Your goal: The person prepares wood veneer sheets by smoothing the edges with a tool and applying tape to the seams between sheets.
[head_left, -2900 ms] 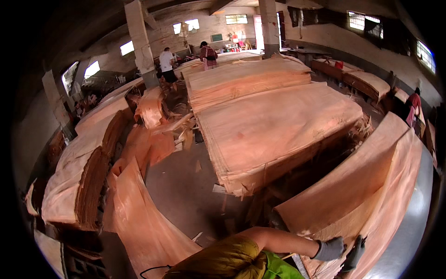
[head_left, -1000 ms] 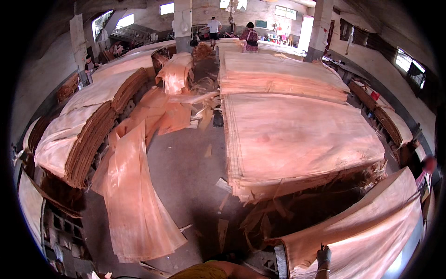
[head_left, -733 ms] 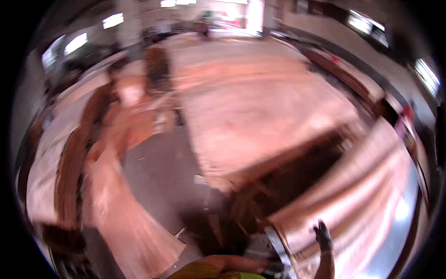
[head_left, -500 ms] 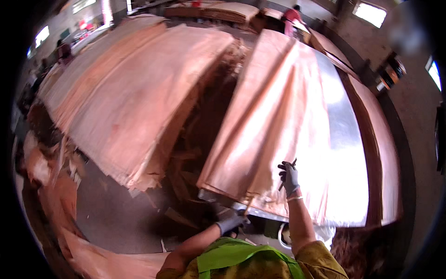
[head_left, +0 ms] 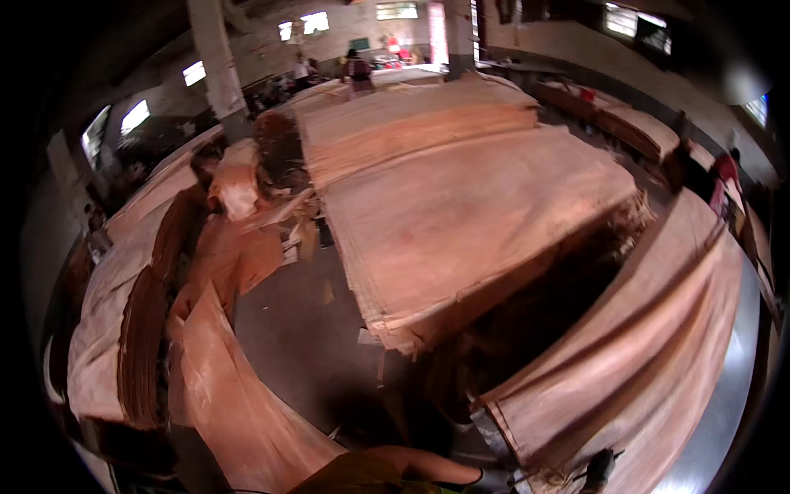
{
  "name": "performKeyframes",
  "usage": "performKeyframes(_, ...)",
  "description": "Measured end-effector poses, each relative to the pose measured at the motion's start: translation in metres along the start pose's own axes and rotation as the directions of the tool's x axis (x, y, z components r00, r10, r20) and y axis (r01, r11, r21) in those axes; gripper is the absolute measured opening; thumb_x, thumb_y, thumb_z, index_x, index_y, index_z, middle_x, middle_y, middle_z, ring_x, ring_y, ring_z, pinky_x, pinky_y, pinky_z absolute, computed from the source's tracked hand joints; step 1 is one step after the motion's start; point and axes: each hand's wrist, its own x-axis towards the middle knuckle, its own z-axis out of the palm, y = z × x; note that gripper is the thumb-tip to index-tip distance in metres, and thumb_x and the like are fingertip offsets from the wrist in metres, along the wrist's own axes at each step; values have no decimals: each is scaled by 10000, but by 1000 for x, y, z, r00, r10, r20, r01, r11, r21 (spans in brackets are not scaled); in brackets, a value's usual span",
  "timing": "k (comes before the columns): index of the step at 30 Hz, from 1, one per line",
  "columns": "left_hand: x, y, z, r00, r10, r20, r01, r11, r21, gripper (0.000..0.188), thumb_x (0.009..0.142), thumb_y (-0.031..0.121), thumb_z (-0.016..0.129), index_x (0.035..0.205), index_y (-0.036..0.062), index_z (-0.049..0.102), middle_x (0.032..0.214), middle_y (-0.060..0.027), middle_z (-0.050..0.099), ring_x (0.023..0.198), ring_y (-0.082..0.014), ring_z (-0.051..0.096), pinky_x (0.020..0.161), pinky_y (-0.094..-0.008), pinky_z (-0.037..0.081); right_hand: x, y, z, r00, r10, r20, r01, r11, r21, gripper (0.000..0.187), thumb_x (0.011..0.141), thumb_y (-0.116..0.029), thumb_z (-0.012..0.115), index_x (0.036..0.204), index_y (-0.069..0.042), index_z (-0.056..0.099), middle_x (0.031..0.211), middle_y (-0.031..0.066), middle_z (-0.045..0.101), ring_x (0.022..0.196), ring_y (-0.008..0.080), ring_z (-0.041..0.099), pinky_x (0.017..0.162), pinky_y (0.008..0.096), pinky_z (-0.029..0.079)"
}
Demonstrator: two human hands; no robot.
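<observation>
A wide, wrinkled sheet of reddish wood veneer [head_left: 634, 354] lies over a shiny metal-topped table [head_left: 724, 395] at the right. My left hand [head_left: 496, 480], in a grey glove, is beside the near corner of that sheet, at the lower edge of the view. Its fingers are mostly cut off or hidden. My right hand [head_left: 601, 471], dark and blurred, lies on or just above the veneer close to the near edge. Whether it holds anything does not show clearly now.
A tall stack of veneer [head_left: 485, 206] fills the middle. More stacks [head_left: 107, 329] stand at the left, near a loose curled sheet [head_left: 239, 403] on the floor. Scraps lie between stacks. One person [head_left: 724, 177] is far right, another [head_left: 357, 72] at the back.
The view has swung left, so the veneer sheet and both hands now sit lower and further right. Half a second ago my right hand had a thin dark tool in its fingers.
</observation>
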Motion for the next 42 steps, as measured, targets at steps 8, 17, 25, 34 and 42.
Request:
performKeyframes(8, 2, 13, -25, 995, -31, -100, 24, 997, -69, 278, 907, 156, 570, 1064, 33, 377, 1004, -132, 506, 890, -192, 557, 740, -316, 486, -50, -50, 56, 999, -32, -30, 22, 961, -276, 568, 912, -479, 547, 1299, -68, 484, 1231, 77, 523, 1045, 212, 484, 825, 348, 391)
performKeyframes(17, -10, 24, -31, 972, 30, -234, -47, 997, -66, 505, 890, 186, 605, 1197, 27, 237, 1139, -183, 441, 982, -240, 537, 816, -331, 469, -20, -59, 68, 970, -242, 6, 217, 860, -461, 305, 883, -415, 603, 937, -116, 625, 740, 10, 566, 613, 135, 452, 504, 326, 357)
performKeyframes(25, -19, 43, -37, 954, 142, -264, -148, 989, -5, 711, 874, 212, 636, 1316, 21, 112, 1259, -229, 384, 1063, -284, 519, 884, -345, 454, -31, -92, 127, 962, -252, 108, 270, 800, -536, 218, 879, -335, 603, 859, -119, 608, 695, -18, 537, 584, 101, 448, 500, 279, 359)
performKeyframes(34, -17, 98, 31, 896, 334, -291, -287, 938, 193, 943, 857, 242, 670, 1449, 15, -28, 1394, -281, 320, 1155, -332, 498, 960, -360, 437, -55, -131, 175, 946, -195, 259, 302, 819, -487, 165, 854, -257, 637, 785, -111, 598, 634, -44, 515, 540, 72, 464, 492, 237, 386)
performKeyframes(42, 5, 150, 21, 991, -70, -112, 56, 991, -124, 886, 853, 203, 678, 1483, 77, 68, 1048, -176, 578, 731, -239, 623, 615, -313, 519, -119, -136, 158, 952, 23, 306, 100, 919, -381, 408, 903, -363, 542, 1214, -101, 571, 971, 39, 679, 666, 128, 613, 519, 240, 391)
